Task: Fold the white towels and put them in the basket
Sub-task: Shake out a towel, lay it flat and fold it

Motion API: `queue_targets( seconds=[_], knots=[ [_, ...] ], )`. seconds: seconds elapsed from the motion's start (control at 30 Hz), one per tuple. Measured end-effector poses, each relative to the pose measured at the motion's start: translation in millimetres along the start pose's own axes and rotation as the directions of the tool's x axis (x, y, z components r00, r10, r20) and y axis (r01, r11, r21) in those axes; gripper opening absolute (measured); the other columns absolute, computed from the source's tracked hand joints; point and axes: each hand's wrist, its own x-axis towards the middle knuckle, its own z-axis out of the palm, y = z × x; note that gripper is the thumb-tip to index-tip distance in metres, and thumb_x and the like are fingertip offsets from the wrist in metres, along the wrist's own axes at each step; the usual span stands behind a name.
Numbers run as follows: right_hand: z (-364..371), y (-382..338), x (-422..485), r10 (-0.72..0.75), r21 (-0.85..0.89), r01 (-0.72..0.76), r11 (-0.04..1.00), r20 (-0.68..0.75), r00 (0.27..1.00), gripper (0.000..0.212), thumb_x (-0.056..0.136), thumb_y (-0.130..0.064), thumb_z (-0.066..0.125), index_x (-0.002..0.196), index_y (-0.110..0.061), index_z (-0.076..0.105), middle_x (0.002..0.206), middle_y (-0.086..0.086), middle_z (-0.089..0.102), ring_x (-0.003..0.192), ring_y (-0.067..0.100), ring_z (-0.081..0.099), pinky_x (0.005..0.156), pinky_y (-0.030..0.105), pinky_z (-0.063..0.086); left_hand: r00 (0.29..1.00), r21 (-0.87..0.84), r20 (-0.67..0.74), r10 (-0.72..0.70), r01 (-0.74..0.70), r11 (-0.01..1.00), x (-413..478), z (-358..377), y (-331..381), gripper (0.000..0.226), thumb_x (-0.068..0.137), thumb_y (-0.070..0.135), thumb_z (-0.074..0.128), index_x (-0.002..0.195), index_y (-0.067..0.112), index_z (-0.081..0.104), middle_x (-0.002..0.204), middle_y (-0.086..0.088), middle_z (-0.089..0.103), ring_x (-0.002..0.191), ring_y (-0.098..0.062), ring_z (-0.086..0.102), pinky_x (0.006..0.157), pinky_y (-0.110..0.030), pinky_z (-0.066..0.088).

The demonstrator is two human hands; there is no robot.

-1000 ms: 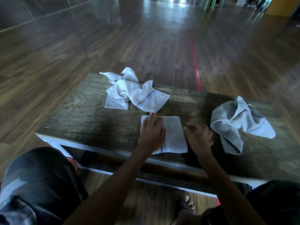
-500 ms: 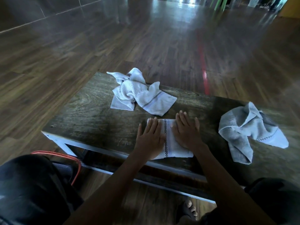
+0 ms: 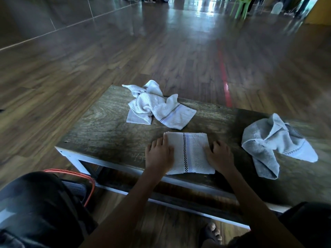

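— How many towels lie on the surface (image 3: 107, 129)?
— Three. One folded towel (image 3: 194, 153), one crumpled white towel (image 3: 157, 108), and one crumpled greyish towel (image 3: 274, 142). That makes two crumpled and one folded.
— And how many hands does the person show?
— Two: the left hand (image 3: 159, 156) and the right hand (image 3: 219, 155). One bare foot (image 3: 211, 231) shows below as well.
— Any baskets?
— One basket (image 3: 90, 178); only part of its orange rim can be seen.
— What else can be counted?
— One red line (image 3: 223, 68) on the floor, and one green chair (image 3: 240, 8) far back.
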Motion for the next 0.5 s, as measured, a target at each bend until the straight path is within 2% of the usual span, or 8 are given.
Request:
queue_targets(
  seconds=[0.07, 0.17, 0.3, 0.4, 0.43, 0.5],
  knots=[
    [0.7, 3.3, -16.6, 0.023, -0.022, -0.024, 0.999, -0.030, 0.999, 0.059, 0.091, -0.057, 0.033, 0.122, -0.012, 0.054, 0.145, 0.011, 0.034, 0.135, 0.030, 0.027, 0.110, 0.048, 0.021, 0.999, 0.014, 0.019, -0.046, 0.046, 0.999, -4.1, -9.2, 8.9, 0.062, 0.098, 0.038, 0.033, 0.150, 0.012, 0.012, 0.145, -0.007, 0.038, 0.132, -0.026, 0.035, 0.104, -0.045, 0.030],
    [0.1, -2.2, -33.5, 0.017, -0.017, -0.017, 1.000, -0.014, 1.000, 0.055, 0.091, -0.056, 0.039, 0.125, -0.014, 0.053, 0.143, 0.012, 0.032, 0.133, 0.029, 0.025, 0.108, 0.046, 0.021, 0.991, -0.031, 0.094, -0.096, 0.099, 0.995, -7.1, -14.0, 21.2, 0.062, 0.097, 0.033, 0.038, 0.149, 0.011, 0.012, 0.144, -0.013, 0.034, 0.130, -0.031, 0.038, 0.101, -0.048, 0.034],
    [-5.1, -9.4, -37.6, 0.089, 0.064, -0.094, 0.994, 0.071, 0.993, 0.054, 0.091, -0.052, 0.046, 0.127, -0.012, 0.050, 0.146, 0.013, 0.025, 0.135, 0.031, 0.019, 0.111, 0.048, 0.018, 0.972, -0.230, 0.167, -0.162, 0.198, 0.953, -8.1, -14.6, 22.1, 0.056, 0.095, 0.029, 0.041, 0.145, 0.012, 0.021, 0.138, -0.017, 0.038, 0.123, -0.035, 0.045, 0.098, -0.050, 0.040],
    [-12.1, -12.6, -36.8, 0.164, 0.133, -0.182, 0.974, 0.139, 0.977, 0.056, 0.088, -0.051, 0.050, 0.125, -0.010, 0.051, 0.147, 0.013, 0.018, 0.135, 0.032, 0.014, 0.111, 0.047, 0.020, 0.974, -0.371, 0.157, -0.166, 0.214, 0.904, -12.8, -15.2, 21.3, 0.056, 0.093, 0.024, 0.044, 0.143, 0.009, 0.024, 0.139, -0.019, 0.037, 0.125, -0.036, 0.043, 0.101, -0.052, 0.039],
    [-12.1, -13.5, -35.1, 0.181, 0.163, -0.208, 0.964, 0.165, 0.970, 0.056, 0.087, -0.052, 0.051, 0.123, -0.009, 0.052, 0.146, 0.013, 0.020, 0.133, 0.032, 0.016, 0.110, 0.046, 0.023, 0.973, -0.438, 0.160, -0.164, 0.219, 0.872, -14.7, -16.5, 22.2, 0.055, 0.093, 0.021, 0.044, 0.143, 0.008, 0.025, 0.140, -0.019, 0.036, 0.125, -0.036, 0.042, 0.102, -0.050, 0.038],
    [-13.8, -16.7, -32.2, 0.196, 0.201, -0.232, 0.952, 0.181, 0.964, 0.056, 0.083, -0.056, 0.052, 0.114, -0.009, 0.056, 0.138, 0.014, 0.033, 0.125, 0.033, 0.032, 0.104, 0.046, 0.032, 0.972, -0.587, 0.181, -0.153, 0.231, 0.775, -18.2, -19.2, 25.1, 0.055, 0.093, 0.014, 0.045, 0.143, 0.008, 0.024, 0.141, -0.018, 0.032, 0.127, -0.035, 0.039, 0.102, -0.041, 0.035]
  ],
)
